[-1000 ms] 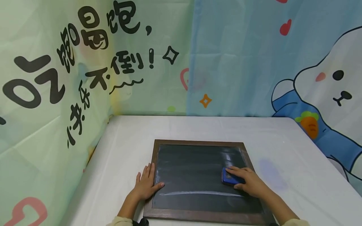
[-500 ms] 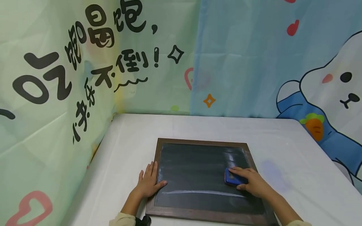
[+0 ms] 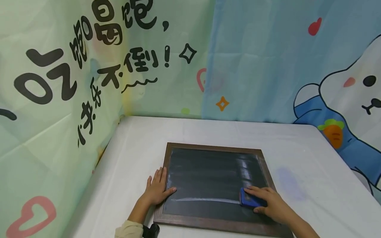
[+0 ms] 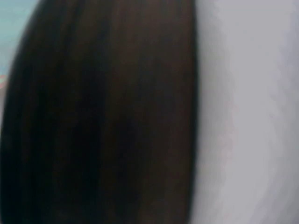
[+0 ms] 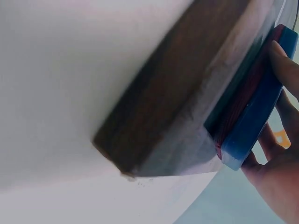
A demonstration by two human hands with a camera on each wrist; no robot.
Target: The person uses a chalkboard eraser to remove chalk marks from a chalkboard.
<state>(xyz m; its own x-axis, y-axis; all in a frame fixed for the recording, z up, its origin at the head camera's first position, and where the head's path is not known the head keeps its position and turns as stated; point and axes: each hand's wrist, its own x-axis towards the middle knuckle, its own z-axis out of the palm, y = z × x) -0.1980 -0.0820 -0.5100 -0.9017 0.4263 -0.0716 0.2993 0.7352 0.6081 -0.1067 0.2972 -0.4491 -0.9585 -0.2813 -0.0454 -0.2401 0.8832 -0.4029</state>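
A blackboard in a brown wooden frame lies flat on the table. My left hand rests on the frame's left side, fingers straight and thumb reaching over the edge of the dark surface. My right hand grips a blue board eraser on the right part of the board. In the right wrist view, fingers and thumb hold the blue back of the eraser, and its reddish layer faces the board. The left wrist view is filled by the blurred wooden frame, with no hand showing there.
A white cloth covers the table, with a faint purple stain right of the board. Printed curtains stand behind and left: a green one with black characters, a blue one with a cartoon animal.
The right hand has moved the eraser toward the near side of the board, slightly rightward. The left hand stays on the frame. The head view has shifted a little.
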